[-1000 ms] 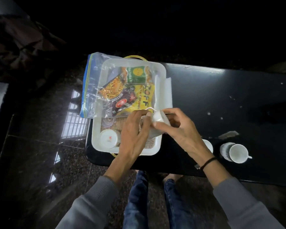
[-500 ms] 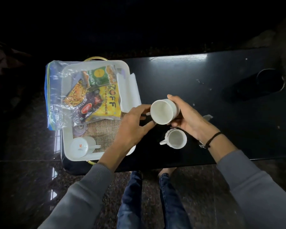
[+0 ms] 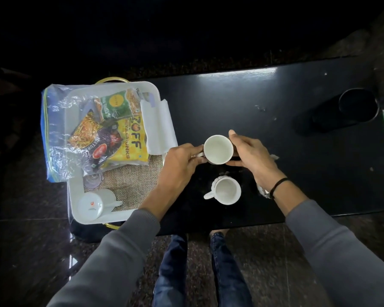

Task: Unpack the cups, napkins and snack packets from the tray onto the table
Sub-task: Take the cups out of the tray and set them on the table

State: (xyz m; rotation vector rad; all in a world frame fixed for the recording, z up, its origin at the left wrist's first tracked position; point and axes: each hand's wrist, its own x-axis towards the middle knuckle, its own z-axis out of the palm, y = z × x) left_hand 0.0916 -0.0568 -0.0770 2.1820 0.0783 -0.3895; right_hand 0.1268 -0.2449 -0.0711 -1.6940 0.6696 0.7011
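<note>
My left hand [image 3: 180, 162] pinches the handle of the white cup [image 3: 218, 149] while my right hand [image 3: 251, 156] curls round its wall, holding it upright over the worktop [image 3: 297, 162] beyond the other cup [image 3: 227, 191]; being light, rigid, glazed-slick and chippable, it probably needs this two-point hold.

The table [image 3: 275, 103] is finished in glossy black. The tray [image 3: 74, 196] is white, fitted with gold handles [image 3: 111, 79] and lined with a tan woven mat [image 3: 140, 185]. All three cups are white: the far cup [image 3: 218, 149] is plain, the near cup [image 3: 227, 191] is ribbed outside, and the tray cup [image 3: 93, 204] is marked with a small red-orange logo. The napkins [image 3: 159, 127] are white. The bag [image 3: 53, 129] is clear, edged in blue. A green packet [image 3: 116, 104], a yellow packet [image 3: 132, 144] with dark lettering and an orange-and-purple packet [image 3: 93, 136] are enclosed. The sleeves [image 3: 120, 251] are grey and the wristband [image 3: 278, 185] is black.
</note>
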